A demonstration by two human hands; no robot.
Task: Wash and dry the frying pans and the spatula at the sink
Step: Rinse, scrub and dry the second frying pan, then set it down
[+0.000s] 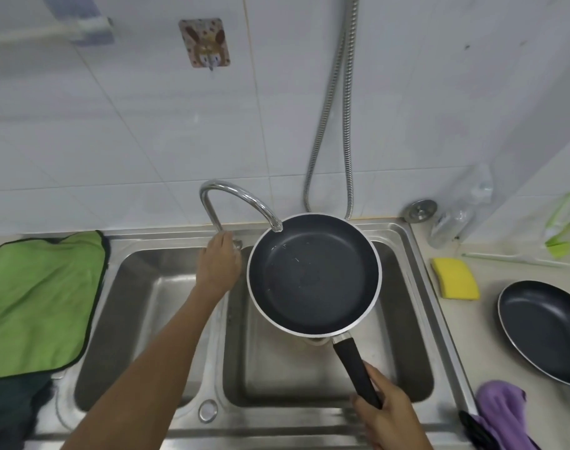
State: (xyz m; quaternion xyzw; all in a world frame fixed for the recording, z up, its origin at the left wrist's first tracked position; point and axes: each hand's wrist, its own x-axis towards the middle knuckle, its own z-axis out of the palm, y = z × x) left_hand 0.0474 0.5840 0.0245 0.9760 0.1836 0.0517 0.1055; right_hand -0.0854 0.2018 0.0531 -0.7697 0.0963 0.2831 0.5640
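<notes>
While left hand (217,264) covers faucet lever (238,244), right hand (387,417) grips pan (314,274).

Right hand (387,417) grips the handle (356,368) of a frying pan (313,274) held over the right basin of the sink (153,319), rim beneath the faucet (238,193) spout; left hand (217,264) touches the faucet base. Second pan (543,329), yellow sponge (455,279) and purple cloth (501,407) lie right; green towel (40,300) left.

Bright, even, diffuse light; shadows faint and soft. Glare on faucet (243,194) and sink (166,287) steel. Wide-angle bending at edges; far-left corner blurred.
</notes>
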